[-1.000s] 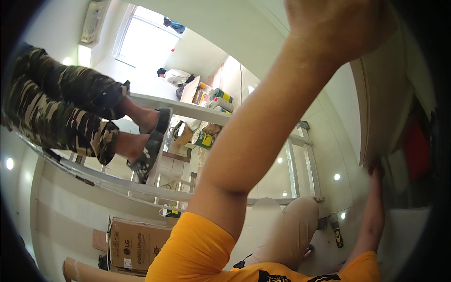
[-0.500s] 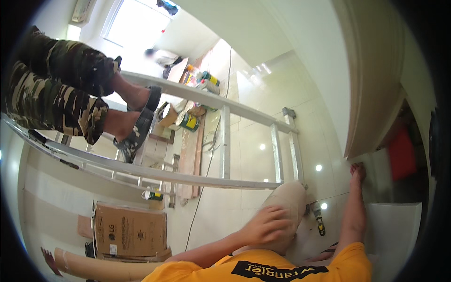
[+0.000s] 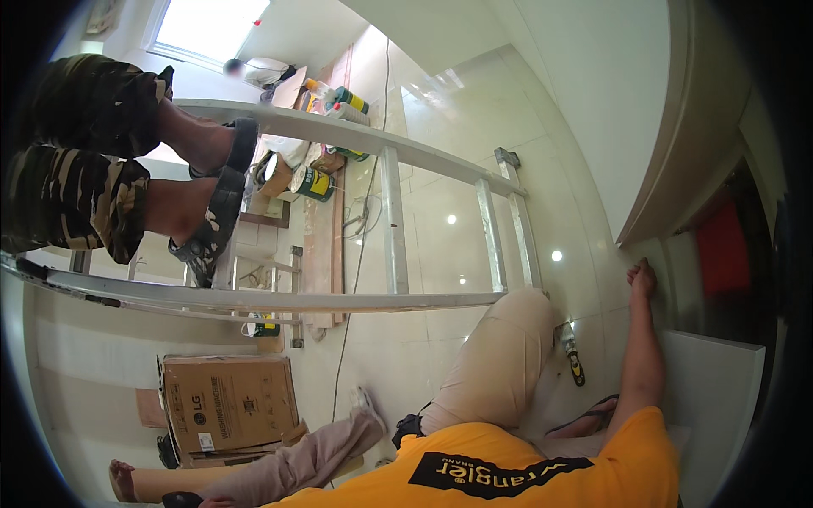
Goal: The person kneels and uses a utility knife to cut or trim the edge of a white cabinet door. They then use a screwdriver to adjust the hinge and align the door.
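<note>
Right hand [image 3: 641, 278]: arm stretched out from the orange sleeve, fingers together, tips pressed to the pale wall panel [image 3: 593, 127] just under the edge of the beige cabinet front [image 3: 690, 135]; it grips nothing.

Left hand: not visible; state cannot be told.

Just left of the right forearm: a yellow-and-black hand tool [image 3: 572, 360] on the tiled floor [image 3: 440, 195], beside the person's beige-clad knee.

Farther left of that hand: an aluminium ladder [image 3: 394, 220], with another person's sandalled feet [image 3: 222, 190] standing on its rail.

Well left and lower: a cardboard box [image 3: 227, 405].

Beyond the ladder: paint cans [image 3: 312, 182].
</note>
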A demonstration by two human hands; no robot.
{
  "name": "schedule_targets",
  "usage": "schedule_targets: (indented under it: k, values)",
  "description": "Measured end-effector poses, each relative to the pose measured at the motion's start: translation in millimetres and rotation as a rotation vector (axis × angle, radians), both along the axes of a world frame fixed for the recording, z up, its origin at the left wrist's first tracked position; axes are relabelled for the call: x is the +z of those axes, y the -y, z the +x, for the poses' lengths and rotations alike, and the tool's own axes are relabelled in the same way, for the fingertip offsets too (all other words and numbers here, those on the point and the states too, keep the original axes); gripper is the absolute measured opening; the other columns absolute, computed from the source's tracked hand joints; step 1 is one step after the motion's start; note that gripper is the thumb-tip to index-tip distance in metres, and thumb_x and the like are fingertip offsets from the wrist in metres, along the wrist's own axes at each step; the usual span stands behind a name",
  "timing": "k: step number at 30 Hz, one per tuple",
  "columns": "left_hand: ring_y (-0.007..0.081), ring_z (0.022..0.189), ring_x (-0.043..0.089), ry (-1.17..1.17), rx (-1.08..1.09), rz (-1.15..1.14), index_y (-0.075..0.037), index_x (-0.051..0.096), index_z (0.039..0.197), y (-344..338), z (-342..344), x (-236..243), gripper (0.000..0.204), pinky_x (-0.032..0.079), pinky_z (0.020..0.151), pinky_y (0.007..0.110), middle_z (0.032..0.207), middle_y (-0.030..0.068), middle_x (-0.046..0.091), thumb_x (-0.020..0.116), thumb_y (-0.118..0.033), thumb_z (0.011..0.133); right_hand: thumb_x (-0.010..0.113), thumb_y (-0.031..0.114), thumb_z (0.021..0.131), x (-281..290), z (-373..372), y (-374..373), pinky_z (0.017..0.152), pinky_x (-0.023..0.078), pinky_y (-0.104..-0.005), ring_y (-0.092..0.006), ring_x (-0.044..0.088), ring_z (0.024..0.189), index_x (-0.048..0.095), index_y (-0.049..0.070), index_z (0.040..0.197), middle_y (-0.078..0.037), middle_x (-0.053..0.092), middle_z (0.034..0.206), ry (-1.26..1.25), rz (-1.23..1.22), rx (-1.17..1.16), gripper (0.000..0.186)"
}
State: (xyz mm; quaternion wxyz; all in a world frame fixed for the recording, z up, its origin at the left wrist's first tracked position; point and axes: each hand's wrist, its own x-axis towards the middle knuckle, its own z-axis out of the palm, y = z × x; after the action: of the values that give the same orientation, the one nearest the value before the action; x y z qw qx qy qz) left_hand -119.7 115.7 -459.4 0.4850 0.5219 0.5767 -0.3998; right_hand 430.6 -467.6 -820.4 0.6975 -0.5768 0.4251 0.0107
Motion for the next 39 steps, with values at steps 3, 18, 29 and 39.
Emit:
schedule_targets:
  k: [3,18,29,39]
  values:
    - [0.0346,0.115,0.068,0.034,0.051,-0.044,-0.001,0.069,0.141,6,1,-1,0.049,0.052,0.103,0.044,0.124,0.0221,0.073,0.068,-0.039,0.110,0.059,0.047,0.114,-10,2,1,0.064,0.058,-0.0334,-0.0174,0.071,0.071,0.065,0.004,0.097,-0.006,0.071,0.084,0.038,-0.012,0.015,0.047]
    - [0.0278,0.098,0.066,0.099,0.312,-0.172,-0.005,0.072,0.135,23,-70,0,0.042,0.052,0.089,0.039,0.110,0.0136,0.073,0.069,-0.038,0.110,0.065,0.038,0.110,41,10,47,0.074,0.061,-0.0470,-0.0264,0.072,0.081,0.073,0.002,0.127,-0.014,0.076,0.103,-0.433,-0.572,1.060,0.041]
    - [0.0228,0.085,0.065,0.127,0.474,-0.279,-0.008,0.075,0.132,23,-118,11,0.037,0.052,0.079,0.036,0.100,0.0074,0.073,0.070,-0.037,0.110,0.072,0.039,0.103,166,38,24,0.069,0.065,-0.0482,-0.0305,0.076,0.087,0.073,0.004,0.138,-0.017,0.077,0.112,-0.541,-0.604,1.640,0.049]
    - [0.0183,0.074,0.064,0.300,0.746,-0.416,-0.010,0.077,0.128,39,-98,-89,0.032,0.052,0.070,0.032,0.091,0.0018,0.073,0.071,-0.036,0.110,0.074,0.051,0.098,231,40,-71,0.113,0.056,-0.0462,-0.0392,0.073,0.126,0.078,0.007,0.136,-0.023,0.077,0.136,-0.134,-0.781,1.976,0.058]
